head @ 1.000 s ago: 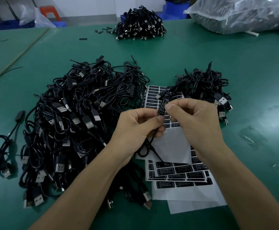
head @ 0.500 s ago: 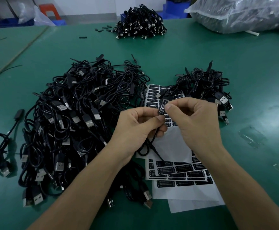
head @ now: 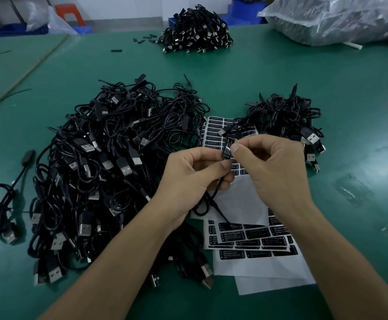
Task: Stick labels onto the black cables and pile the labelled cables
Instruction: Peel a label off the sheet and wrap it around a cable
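Both hands work mid-tabletop (head: 361, 100), over the label sheets (head: 253, 248). Left hand (head: 195, 179): fingers curled round a black cable (head: 211, 195), thumb on its small box. Right hand (head: 273, 172): thumb and forefinger pinch a label (head: 227, 150) against that box (print reads LED CONTROLLER). Big heap (head: 110, 172) lies toward the left edge. A smaller pile (head: 287, 118) sits beside the sheets' far right corner.

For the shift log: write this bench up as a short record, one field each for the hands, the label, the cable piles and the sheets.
left hand: pinches one black cable, which loops below it
right hand: pinches a label against that cable
large pile: loose cables, left of the hands
small pile: cables, beyond the right hand
label sheets: under the hands, partly peeled
far pile: cables near the table's far edge
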